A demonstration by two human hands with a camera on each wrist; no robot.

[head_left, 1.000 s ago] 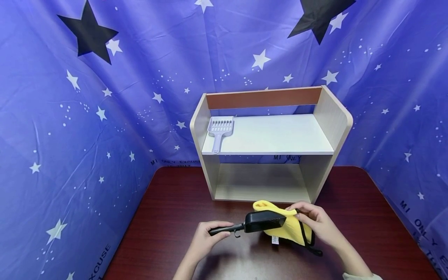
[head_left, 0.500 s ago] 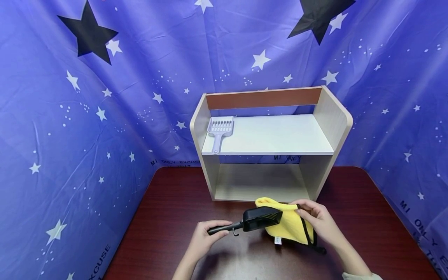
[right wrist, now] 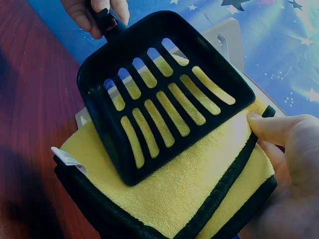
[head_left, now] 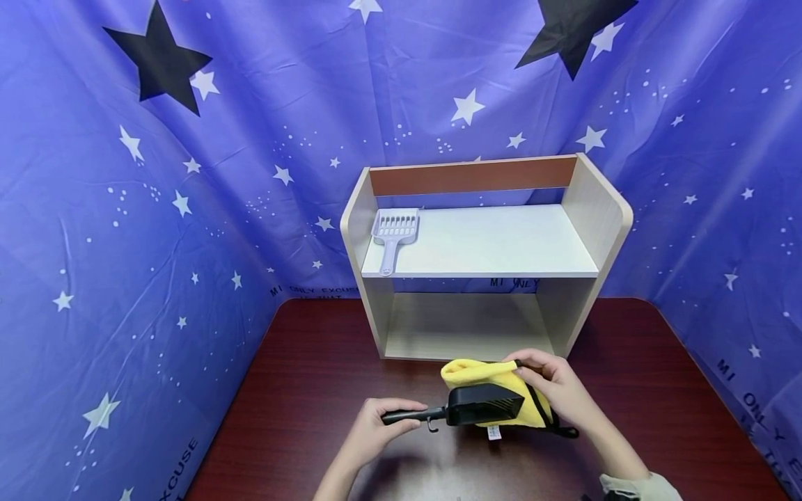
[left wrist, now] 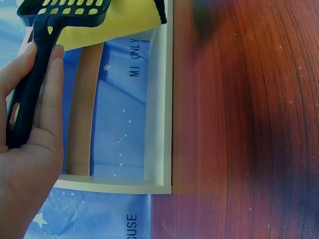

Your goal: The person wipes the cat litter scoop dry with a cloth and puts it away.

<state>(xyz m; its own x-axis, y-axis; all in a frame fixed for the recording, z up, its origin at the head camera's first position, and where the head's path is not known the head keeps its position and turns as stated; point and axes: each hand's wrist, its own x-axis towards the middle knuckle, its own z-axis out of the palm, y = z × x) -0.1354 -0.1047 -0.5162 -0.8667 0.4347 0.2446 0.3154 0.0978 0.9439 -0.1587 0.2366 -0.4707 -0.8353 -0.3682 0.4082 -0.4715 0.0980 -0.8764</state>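
A black slotted litter scoop is held above the table by its handle, which my left hand grips between thumb and fingers. My right hand pinches the edge of a yellow cloth with dark trim and a small white tag. In the right wrist view, the cloth lies behind the slotted pan of the scoop, and yellow shows through most slots. The left wrist view has the scoop's handle lying along my palm. Whether the cloth presses on the pan I cannot tell.
Behind the hands stands a two-level shelf unit on the dark red table. A pale lilac slotted scoop lies at the left of its upper shelf. Blue star-printed curtains hang around the table.
Over the last half second the scoop has shifted slightly right and nearer me. The right hand and cloth have moved a little left, so the scoop overlaps more of the cloth.
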